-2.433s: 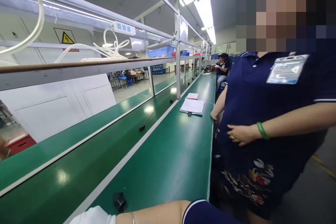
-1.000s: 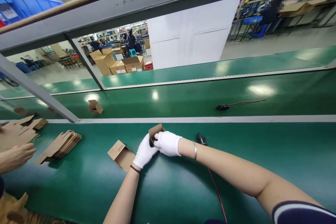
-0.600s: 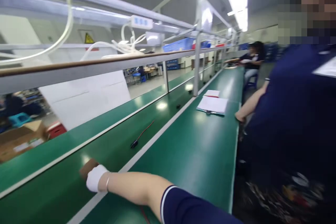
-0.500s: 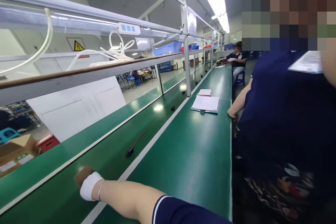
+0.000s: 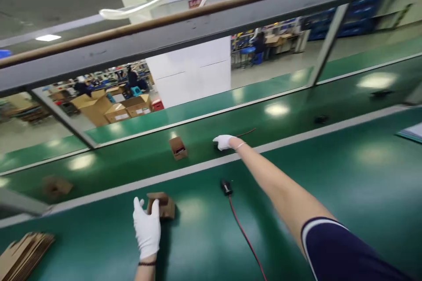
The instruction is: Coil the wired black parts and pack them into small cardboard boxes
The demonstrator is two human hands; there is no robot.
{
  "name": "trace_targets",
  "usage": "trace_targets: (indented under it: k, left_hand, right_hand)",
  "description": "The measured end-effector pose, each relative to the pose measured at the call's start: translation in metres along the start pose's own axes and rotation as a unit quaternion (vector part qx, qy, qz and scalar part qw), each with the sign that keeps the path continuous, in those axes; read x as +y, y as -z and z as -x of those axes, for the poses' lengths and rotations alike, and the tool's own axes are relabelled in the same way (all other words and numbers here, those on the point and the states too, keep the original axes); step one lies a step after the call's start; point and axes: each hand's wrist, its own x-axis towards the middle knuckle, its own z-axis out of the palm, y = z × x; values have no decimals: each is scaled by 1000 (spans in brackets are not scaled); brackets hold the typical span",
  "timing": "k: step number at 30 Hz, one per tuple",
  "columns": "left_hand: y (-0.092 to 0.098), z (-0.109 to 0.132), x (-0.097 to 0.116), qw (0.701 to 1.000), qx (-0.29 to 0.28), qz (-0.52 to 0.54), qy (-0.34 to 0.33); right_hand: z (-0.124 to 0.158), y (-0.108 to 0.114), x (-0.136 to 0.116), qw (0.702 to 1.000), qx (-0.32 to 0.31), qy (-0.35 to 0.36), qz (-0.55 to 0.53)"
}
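Observation:
My left hand, in a white glove, has its thumb and fingers about the near left side of a small open brown cardboard box above the green table. My right hand, gloved too, reaches across to the dark green belt. Its fingers are closed on a small black plug, mostly hidden under them, whose thin cord runs off to the right. Another black plug with a red cord lies on the table between my arms. On the belt stands an open brown box with something dark inside.
Flattened cardboard is stacked at the table's left front. A blurred brown box sits on the belt at left. More black parts lie right along it. A shelf rail crosses above; papers lie at far right.
My view has swung left and down. My right hand has let go of the brown box, now on the belt, and moved right to the plug. My left hand has come into view with another box.

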Motion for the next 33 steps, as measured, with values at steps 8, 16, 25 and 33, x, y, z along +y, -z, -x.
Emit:
trace_targets:
  k: [8,16,25,33]
  left_hand:
    - [13,72,51,969,73,143,-190]
    - [-29,72,142,829,-215,515,28]
    - [4,36,114,908,-259,328,-40]
    - [12,66,133,900,-366,220,-87]
  right_hand:
    - [-3,-48,9,999,23,-4,-26]
    - [83,-49,-106,924,141,299,-193]
    - [127,-22,-96,925,192,325,-50]
    - [110,-27,-114,912,172,294,-230]
